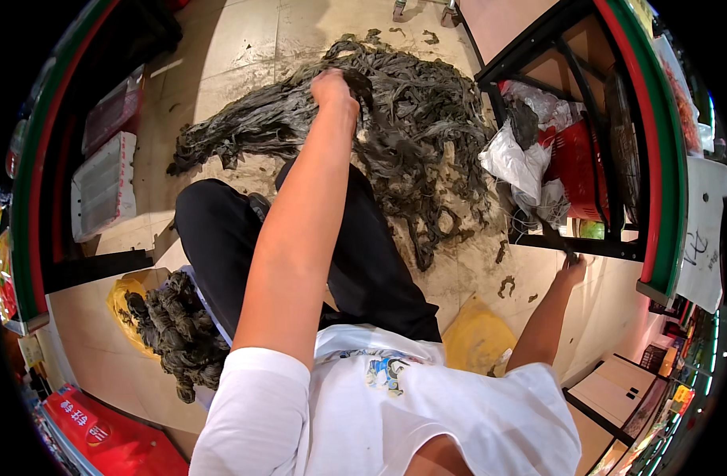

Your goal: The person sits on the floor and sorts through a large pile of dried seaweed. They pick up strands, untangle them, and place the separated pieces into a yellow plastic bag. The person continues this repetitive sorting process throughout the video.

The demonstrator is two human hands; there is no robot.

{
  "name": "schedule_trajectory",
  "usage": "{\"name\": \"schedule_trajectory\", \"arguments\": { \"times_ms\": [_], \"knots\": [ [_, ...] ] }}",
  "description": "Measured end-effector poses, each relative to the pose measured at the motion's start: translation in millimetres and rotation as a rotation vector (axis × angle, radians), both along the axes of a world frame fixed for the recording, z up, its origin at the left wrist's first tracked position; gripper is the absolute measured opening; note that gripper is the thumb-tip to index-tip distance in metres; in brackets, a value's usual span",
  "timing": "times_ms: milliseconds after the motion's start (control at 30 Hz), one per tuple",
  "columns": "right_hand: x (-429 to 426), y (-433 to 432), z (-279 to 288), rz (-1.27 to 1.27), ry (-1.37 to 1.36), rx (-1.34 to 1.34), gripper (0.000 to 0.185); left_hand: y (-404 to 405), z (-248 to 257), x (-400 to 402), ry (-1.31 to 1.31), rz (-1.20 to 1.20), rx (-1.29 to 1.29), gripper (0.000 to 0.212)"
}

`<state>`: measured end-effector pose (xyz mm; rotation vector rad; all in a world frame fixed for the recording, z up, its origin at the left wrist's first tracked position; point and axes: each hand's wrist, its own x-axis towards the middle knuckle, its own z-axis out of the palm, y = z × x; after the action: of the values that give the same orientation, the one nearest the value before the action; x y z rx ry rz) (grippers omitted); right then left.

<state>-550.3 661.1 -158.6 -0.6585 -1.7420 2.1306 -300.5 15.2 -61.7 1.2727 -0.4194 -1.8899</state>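
A wide heap of dark, wrinkled dried kelp (423, 83) is spread over the tiled floor before me. My left hand (332, 89) is at the upper middle of the heap, its fingers curled on a dark strand that bends beside the wrist. Off to the right, apart from the heap, my right hand (573, 271) grips a dark kelp strip (562, 245), blurred at its upper part. Beside my left leg lie rolled kelp bundles (176, 327), piled on a yellow plastic bag (125, 291) and a pale sheet.
Under the right shelf stand a red plastic basket (580, 172) and white plastic bags (518, 154). Plastic trays (105, 184) are under the left shelf. Another yellow bag (477, 330) lies near my right side. Caster wheels (450, 15) show at the far end.
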Motion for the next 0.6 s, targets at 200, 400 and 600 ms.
{"name": "schedule_trajectory", "arguments": {
  "times_ms": [200,400,600],
  "knots": [
    [43.7,-102.8,6.5,0.520,-0.002,0.186,0.018,50.8,-2.8,-20.0,0.025,-0.580,-0.285,0.018],
    [132.8,-366.9,97.5,1.070,0.267,0.321,0.026,93.0,-2.0,-43.3,0.047,-0.856,-0.591,0.019],
    [131.9,-431.2,112.5,1.097,0.500,0.687,0.017,86.8,-3.5,-36.7,-0.076,-0.911,-0.694,0.018]
  ]
}}
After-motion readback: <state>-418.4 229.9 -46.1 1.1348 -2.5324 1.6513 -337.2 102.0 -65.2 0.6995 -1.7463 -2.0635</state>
